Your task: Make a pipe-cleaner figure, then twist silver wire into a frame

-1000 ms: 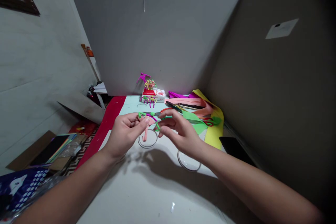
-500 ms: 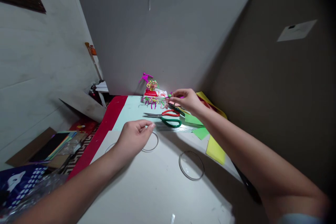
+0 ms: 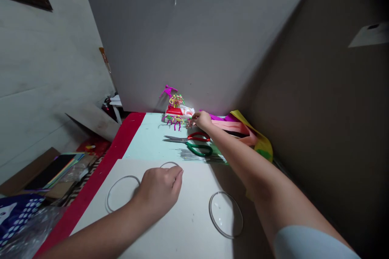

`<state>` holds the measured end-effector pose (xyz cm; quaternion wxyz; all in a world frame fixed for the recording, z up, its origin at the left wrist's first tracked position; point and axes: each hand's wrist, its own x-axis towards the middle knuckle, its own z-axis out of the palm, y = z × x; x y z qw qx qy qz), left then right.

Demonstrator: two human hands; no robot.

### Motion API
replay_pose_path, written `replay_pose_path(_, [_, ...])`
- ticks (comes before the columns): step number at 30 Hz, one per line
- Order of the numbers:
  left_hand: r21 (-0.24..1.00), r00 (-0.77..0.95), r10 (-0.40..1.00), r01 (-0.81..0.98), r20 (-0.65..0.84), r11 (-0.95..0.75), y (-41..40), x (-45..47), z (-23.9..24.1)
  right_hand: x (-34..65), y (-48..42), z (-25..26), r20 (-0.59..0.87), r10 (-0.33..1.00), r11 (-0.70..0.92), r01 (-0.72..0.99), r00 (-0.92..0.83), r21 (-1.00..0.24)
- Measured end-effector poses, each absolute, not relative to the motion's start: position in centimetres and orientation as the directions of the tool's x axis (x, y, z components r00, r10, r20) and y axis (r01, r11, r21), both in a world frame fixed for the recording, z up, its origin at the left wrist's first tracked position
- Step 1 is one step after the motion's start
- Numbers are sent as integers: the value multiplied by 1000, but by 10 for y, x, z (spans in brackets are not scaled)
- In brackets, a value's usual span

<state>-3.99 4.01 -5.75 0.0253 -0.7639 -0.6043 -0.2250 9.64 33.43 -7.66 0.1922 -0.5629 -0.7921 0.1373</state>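
Observation:
At the far end of the table my right hand (image 3: 203, 120) is pinched at the end of a row of small colourful figures (image 3: 174, 120) that look twisted from fuzzy wire. A small pinkish figure (image 3: 188, 123) is at its fingertips, partly hidden. My left hand (image 3: 162, 188) is closed above the white board (image 3: 185, 226), thumb against the curled fingers; nothing shows in it. Scissors (image 3: 188, 141) with one red and one green handle lie between the hands. Wire rings lie on the board: one ring (image 3: 226, 215) at right, another ring (image 3: 121, 178) at left, a third partly behind my left hand.
A red and white box (image 3: 179, 112) with more figures on top stands against the grey panel (image 3: 194, 40). Thin wires (image 3: 194, 156) lie below the scissors. Pink, purple and yellow sheets (image 3: 251, 133) are beside my right forearm. Coloured paper (image 3: 57, 172) lies on the left.
My right hand has moved a little left and down, carrying the green-headed figure to the row of figures. My left hand has dropped nearer the board and curled more tightly. The view has shifted slightly.

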Motion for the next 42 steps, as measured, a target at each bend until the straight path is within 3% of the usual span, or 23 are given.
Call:
replay_pose_path(8, [133,233,892,943,386,-304,40,-40,-65,89,338,-72,151,932,361,885,-330,-296])
replay_pose_path(17, [70,290,886,939,361,-336,39,-36,-71,85,339,-71,160,929,365,902,-334,-232])
replay_pose_path(31, [12,382,880,916,282,-402,32,-25,-74,79,330,-83,302,908,357,912,-289,-202])
replay_pose_path(42, [27,388,881,912,269,-410,29,-24,-75,76,330,-84,307,903,370,906,-299,-207])
